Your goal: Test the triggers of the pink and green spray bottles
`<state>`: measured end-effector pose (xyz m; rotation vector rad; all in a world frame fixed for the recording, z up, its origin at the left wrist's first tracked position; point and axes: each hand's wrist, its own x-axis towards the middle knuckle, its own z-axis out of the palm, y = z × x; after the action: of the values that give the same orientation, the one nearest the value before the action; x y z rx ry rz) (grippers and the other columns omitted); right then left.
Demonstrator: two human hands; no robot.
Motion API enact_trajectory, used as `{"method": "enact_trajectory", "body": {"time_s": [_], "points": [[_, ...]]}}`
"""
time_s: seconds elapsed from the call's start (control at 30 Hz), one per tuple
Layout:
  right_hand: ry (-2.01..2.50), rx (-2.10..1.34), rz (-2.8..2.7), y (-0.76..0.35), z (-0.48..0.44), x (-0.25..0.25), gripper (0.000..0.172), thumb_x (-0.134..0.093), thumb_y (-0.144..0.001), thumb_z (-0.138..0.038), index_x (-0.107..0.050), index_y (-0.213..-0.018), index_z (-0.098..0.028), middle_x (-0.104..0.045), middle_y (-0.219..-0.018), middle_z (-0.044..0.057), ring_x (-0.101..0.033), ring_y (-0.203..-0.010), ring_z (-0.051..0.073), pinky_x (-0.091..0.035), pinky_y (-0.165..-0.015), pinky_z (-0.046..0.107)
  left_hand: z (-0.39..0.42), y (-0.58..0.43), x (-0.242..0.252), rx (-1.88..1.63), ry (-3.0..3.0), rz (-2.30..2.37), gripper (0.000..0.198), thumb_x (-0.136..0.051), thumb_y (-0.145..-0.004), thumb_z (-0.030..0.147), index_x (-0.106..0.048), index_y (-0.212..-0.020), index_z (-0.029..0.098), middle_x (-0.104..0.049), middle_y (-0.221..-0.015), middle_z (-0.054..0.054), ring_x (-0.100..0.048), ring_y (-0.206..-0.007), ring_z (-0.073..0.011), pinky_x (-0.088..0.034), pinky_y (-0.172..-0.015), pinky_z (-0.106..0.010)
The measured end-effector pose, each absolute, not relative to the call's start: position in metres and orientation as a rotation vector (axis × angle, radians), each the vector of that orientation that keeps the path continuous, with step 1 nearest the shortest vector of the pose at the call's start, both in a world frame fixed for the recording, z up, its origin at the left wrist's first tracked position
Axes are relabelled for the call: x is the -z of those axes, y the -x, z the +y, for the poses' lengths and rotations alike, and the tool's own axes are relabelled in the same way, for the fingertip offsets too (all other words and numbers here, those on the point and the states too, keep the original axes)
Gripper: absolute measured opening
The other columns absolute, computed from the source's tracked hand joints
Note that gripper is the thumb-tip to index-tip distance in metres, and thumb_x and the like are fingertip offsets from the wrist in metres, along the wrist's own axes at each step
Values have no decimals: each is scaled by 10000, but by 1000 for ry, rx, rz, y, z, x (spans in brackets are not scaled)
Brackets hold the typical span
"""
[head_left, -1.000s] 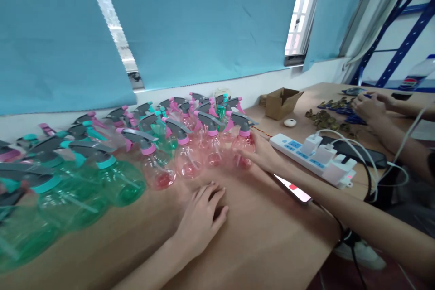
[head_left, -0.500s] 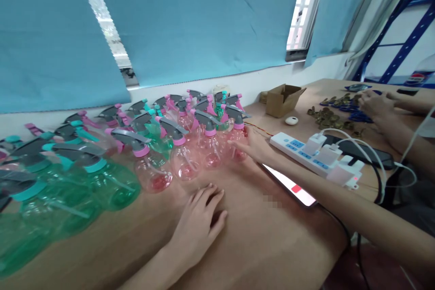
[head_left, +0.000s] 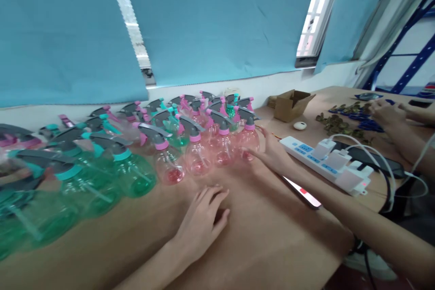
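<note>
My left hand (head_left: pixel 204 215) rests palm down on the wooden table (head_left: pixel 251 235), fingers loosely stretched and holding nothing. At the right end of the front row, my right hand (head_left: pixel 270 154) is curled round a clear pink spray bottle (head_left: pixel 249 138), thumb in front and the other fingers partly hidden behind it. This bottle stands upright with a pink collar and a grey trigger head. Close on its left are more pink spray bottles (head_left: pixel 224 147). Farther left stand several green spray bottles (head_left: pixel 137 174) with turquoise collars.
Under my right forearm lies a lit phone (head_left: pixel 302 190). Beyond it are a white power strip (head_left: pixel 306 154) with chargers and cables, a white oval object (head_left: pixel 299 125) and an open cardboard box (head_left: pixel 292 106). Another person's hands (head_left: pixel 385 115) work near brass-coloured pieces (head_left: pixel 340 127) at the far right.
The view has swung left, so everything appears farther right and more green bottles show. My right hand stays at the same pink bottle; my left hand remains on the table.
</note>
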<state>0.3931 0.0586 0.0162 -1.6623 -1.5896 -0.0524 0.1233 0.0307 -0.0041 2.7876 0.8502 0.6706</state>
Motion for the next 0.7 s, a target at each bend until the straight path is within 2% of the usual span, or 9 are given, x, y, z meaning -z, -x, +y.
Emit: {"method": "enact_trajectory", "body": {"time_s": [0.07,0.13,0.23,0.33,0.43,0.7], "points": [[1624,166,-1648,-381,39,-16,759,-558,-756,-532,-301,-1333,-111,-434,-1328,212,-417,-1220,345,-366,-955,511,30,-104,2,-712,-2745,900,296,-481,-869,184,-503,-1161,223,-549,-1171,-67,-516,-1090,-234,-415,-936,-424],[1601,189,-1681,-362,20,-17,648,-555,-772,-501,-357,-1285,-159,-493,-1262,172,-510,-1113,315,-432,-885,482,29,-80,-1,-761,-2704,990,260,-456,-886,195,-511,-1137,232,-561,-1142,-61,-539,-1053,-227,-436,-912,-412],[1525,22,-1839,-319,0,-21,393,-529,-813,-437,-473,-1129,-210,-595,-1073,105,-580,-977,264,-476,-810,439,23,-36,-5,-821,-2679,1136,227,-436,-903,228,-521,-1112,240,-569,-1109,-57,-545,-1032,-231,-440,-897,-424],[1306,-194,-2112,-263,-5,-27,202,-492,-859,-299,-510,-1050,-235,-607,-1067,54,-572,-1002,207,-462,-856,388,11,9,-8,-836,-2653,1273,208,-421,-911,243,-530,-1089,244,-570,-1086,-50,-547,-1016,-227,-442,-889,-417],[1090,-343,-2265,-203,1,-27,179,-502,-848,-219,-530,-1025,-230,-614,-1041,33,-567,-1005,179,-455,-874,354,-8,54,-9,-816,-2624,1394,209,-409,-915,239,-535,-1082,240,-572,-1077,-49,-543,-1015,-223,-436,-894,-410],[566,-568,-2408,-43,12,-18,176,-526,-822,-179,-561,-991,-214,-620,-1029,40,-593,-966,162,-472,-861,337,-65,190,-15,-888,-2383,1792,228,-411,-905,313,-552,-1068,238,-590,-1050,-46,-556,-989,-230,-429,-880,-389]]}}
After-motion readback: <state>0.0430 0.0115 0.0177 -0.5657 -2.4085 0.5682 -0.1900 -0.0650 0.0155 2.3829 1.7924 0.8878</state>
